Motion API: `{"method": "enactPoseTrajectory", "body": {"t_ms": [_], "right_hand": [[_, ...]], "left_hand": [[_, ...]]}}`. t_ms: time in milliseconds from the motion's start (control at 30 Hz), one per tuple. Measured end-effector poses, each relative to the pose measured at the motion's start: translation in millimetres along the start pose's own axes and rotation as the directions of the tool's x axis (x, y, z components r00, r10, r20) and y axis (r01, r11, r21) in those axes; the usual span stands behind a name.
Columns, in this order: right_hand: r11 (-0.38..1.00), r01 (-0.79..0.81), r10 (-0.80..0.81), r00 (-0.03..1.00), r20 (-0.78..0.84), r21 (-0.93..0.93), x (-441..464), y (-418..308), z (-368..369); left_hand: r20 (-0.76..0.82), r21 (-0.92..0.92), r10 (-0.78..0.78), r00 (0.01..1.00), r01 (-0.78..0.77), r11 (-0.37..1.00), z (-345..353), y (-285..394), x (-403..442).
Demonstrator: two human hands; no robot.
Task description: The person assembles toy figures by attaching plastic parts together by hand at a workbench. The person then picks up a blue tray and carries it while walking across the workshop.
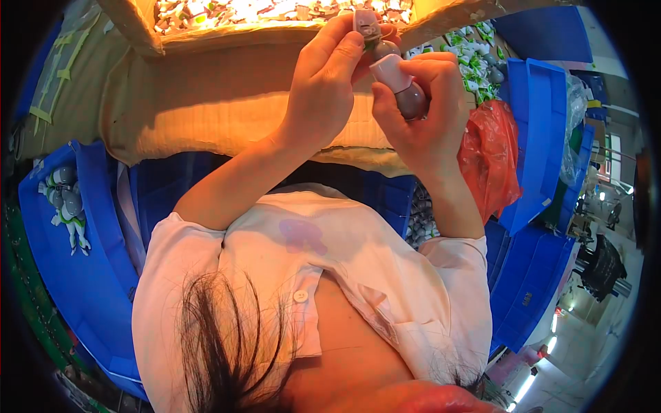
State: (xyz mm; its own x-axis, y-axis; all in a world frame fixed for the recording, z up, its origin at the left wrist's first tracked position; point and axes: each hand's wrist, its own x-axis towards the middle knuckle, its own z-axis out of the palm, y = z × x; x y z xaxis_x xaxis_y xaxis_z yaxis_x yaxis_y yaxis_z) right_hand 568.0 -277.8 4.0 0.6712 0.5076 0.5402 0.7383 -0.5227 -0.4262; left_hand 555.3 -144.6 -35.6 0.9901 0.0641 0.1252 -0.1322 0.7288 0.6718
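Both my hands are raised near the top middle, close together under a warm light. My left hand pinches a small whitish plastic toy part between thumb and fingers. In my right hand, the fingers close around a glossy white and grey toy piece with a rounded grey end. Between the hands sits a grey rounded bit, touching or very near both parts; whether they are joined I cannot tell.
A lit box full of small white parts lies ahead, with cardboard before it. White and green pieces lie at right beside a red plastic bag and blue bins. Another blue bin at left holds grey, white and green toys.
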Motion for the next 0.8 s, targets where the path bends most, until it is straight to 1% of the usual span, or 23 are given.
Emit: {"method": "enactPoseTrajectory", "body": {"t_ms": [33, 100, 167, 200, 233, 300, 367, 400, 433, 467, 500, 533, 567, 633, 667, 700, 733, 767, 800], "right_hand": [[1.000, 0.008, -0.007, 1.000, -0.015, 0.022, -1, 0, 4], [0.999, 0.020, -0.019, 0.999, -0.028, 0.042, -2, 1, 11], [0.975, 0.006, 0.011, 0.997, -0.075, 0.221, -2, 1, 16], [0.975, 0.006, 0.010, 0.997, -0.071, 0.223, -3, 2, 17], [0.976, 0.006, 0.009, 0.997, -0.072, 0.216, -3, 1, 19], [0.979, 0.007, 0.009, 0.997, -0.075, 0.205, -3, 0, 19], [0.991, 0.091, -0.081, 0.991, -0.109, 0.093, -1, -3, 17], [0.992, 0.092, -0.081, 0.991, -0.108, 0.092, 0, -5, 17], [0.992, 0.115, -0.109, 0.987, -0.120, 0.043, 2, -7, 16], [0.990, 0.138, -0.138, 0.982, -0.130, -0.007, 2, -8, 16], [0.990, 0.138, -0.138, 0.982, -0.128, -0.008, 2, -7, 15], [0.989, 0.144, -0.148, 0.984, -0.100, -0.043, 2, -5, 13], [0.985, 0.152, -0.158, 0.985, -0.073, -0.078, 3, -4, 12], [0.989, 0.136, -0.140, 0.987, -0.073, -0.061, 2, -5, 11], [0.992, 0.120, -0.123, 0.990, -0.070, -0.043, 2, -7, 10], [0.992, 0.118, -0.121, 0.990, -0.071, -0.043, 1, -9, 9], [0.997, 0.075, -0.075, 0.996, -0.044, -0.005, 0, -13, 9], [0.999, 0.030, -0.030, 0.999, -0.017, 0.032, 0, -15, 7], [0.999, 0.028, -0.028, 0.999, -0.020, 0.030, 2, -14, 4]], "left_hand": [[-0.020, 0.028, 0.032, 0.999, -0.031, 0.999, -1, 0, -1], [-0.029, 0.014, 0.043, 0.999, -0.043, 0.999, -3, 1, -2], [-0.043, 0.002, 0.056, 0.998, -0.056, 0.998, -4, 3, -2], [-0.014, -0.009, 0.062, 0.998, -0.062, 0.998, -5, 5, -1], [0.015, -0.020, 0.068, 0.998, -0.068, 0.998, -5, 6, -1], [0.009, -0.013, 0.058, 0.998, -0.058, 0.998, -8, 6, -1], [0.004, -0.008, 0.049, 0.999, -0.049, 0.999, -8, 6, -1], [-0.011, 0.036, 0.056, 0.998, -0.055, 0.998, -5, 8, -2], [-0.027, 0.081, 0.063, 0.998, -0.060, 0.995, -4, 8, -2], [-0.028, 0.079, 0.062, 0.998, -0.060, 0.995, -4, 9, -2], [-0.034, 0.164, 0.080, 0.996, -0.073, 0.984, -6, 9, -2], [-0.038, 0.247, 0.098, 0.994, -0.086, 0.965, -6, 9, -2], [-0.038, 0.247, 0.098, 0.994, -0.086, 0.965, -7, 10, -3], [-0.039, 0.257, 0.145, 0.989, -0.131, 0.958, -7, 9, -5], [-0.038, 0.257, 0.143, 0.989, -0.129, 0.958, -7, 9, -6], [-0.011, 0.306, 0.184, 0.983, -0.172, 0.936, -7, 9, -6], [0.018, 0.353, 0.222, 0.975, -0.214, 0.911, -7, 9, -6], [0.021, 0.353, 0.218, 0.976, -0.211, 0.912, -8, 10, -4], [0.002, 0.266, 0.148, 0.989, -0.143, 0.953, -10, 13, -1]]}}
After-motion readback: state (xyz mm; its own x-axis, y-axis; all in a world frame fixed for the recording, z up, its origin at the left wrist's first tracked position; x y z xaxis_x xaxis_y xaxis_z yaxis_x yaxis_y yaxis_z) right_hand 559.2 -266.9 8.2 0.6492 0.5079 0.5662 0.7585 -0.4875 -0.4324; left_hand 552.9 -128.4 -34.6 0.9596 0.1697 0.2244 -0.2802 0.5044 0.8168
